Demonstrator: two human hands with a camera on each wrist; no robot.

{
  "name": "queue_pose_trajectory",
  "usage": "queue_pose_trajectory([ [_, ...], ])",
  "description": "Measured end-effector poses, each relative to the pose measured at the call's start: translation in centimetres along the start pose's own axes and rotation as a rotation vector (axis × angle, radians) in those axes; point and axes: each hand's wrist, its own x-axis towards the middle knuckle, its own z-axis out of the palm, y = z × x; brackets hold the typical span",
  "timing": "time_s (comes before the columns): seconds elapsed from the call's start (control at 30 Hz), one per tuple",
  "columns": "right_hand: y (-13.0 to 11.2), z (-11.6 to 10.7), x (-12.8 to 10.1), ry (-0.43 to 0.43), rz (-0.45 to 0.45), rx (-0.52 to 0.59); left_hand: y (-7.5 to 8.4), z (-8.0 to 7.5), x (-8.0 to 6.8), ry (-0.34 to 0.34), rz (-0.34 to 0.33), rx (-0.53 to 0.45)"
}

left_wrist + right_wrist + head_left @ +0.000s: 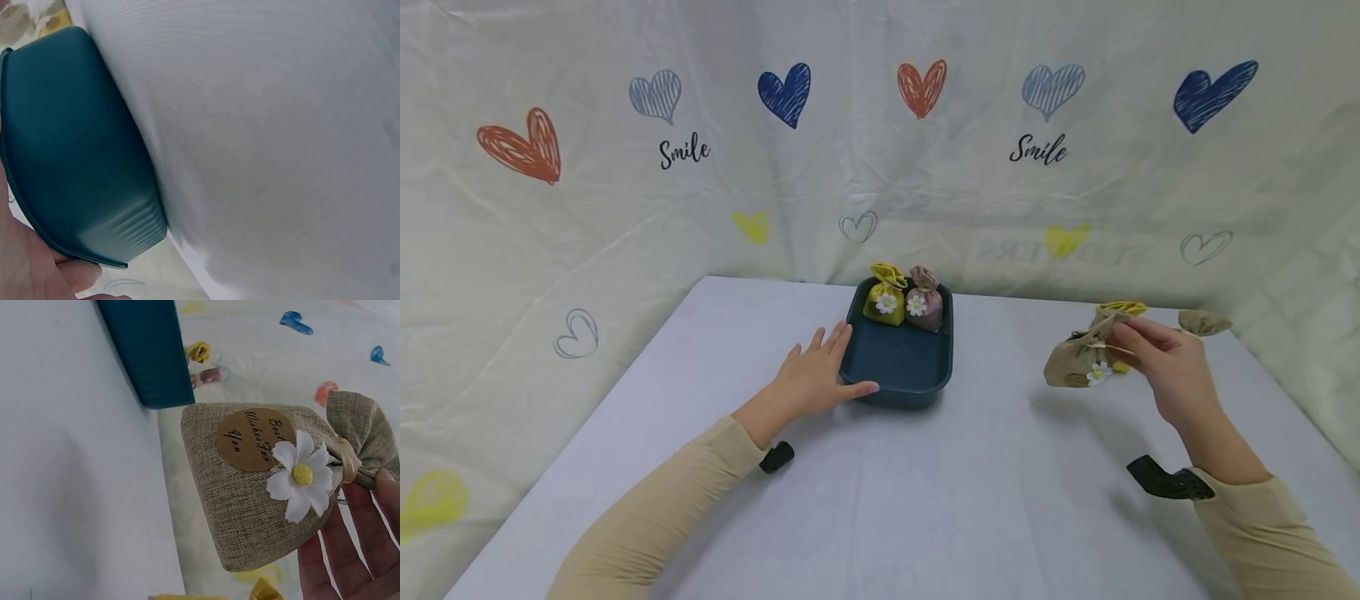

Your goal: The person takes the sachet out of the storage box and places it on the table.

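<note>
While your left hand (815, 377) lies flat on the table (880, 500) with straight fingers against the near left corner of the blue tray (901, 367), thumb along its front wall, it looks placed to keep the tray from sliding. Your right hand (1161, 367) holds a tan burlap pouch (1078, 360) clear of the table, well to the right of the tray, fingers pinching its tied neck so the body with its white daisy (302, 476) and round label (256, 439) hangs free. A yellow pouch (885, 296) and a pink pouch (924, 300) stand upright, touching, at the tray's far end, leaving the near part bare. Another yellow pouch (1123, 309) sits just behind your right hand
</note>
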Motion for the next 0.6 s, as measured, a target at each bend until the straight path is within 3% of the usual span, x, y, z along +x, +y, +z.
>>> queue_pose_trajectory([
  [0.3, 0.1, -1.6, -0.2, 0.031, -0.002, 0.114, 0.0, 0.0, 0.0, 0.004, -0.003, 0.008],
  [0.6, -0.5, -2.6, -0.3, 0.126, 0.01, 0.061, 0.1, -0.2, -0.3, 0.01, 0.002, -0.005],
])
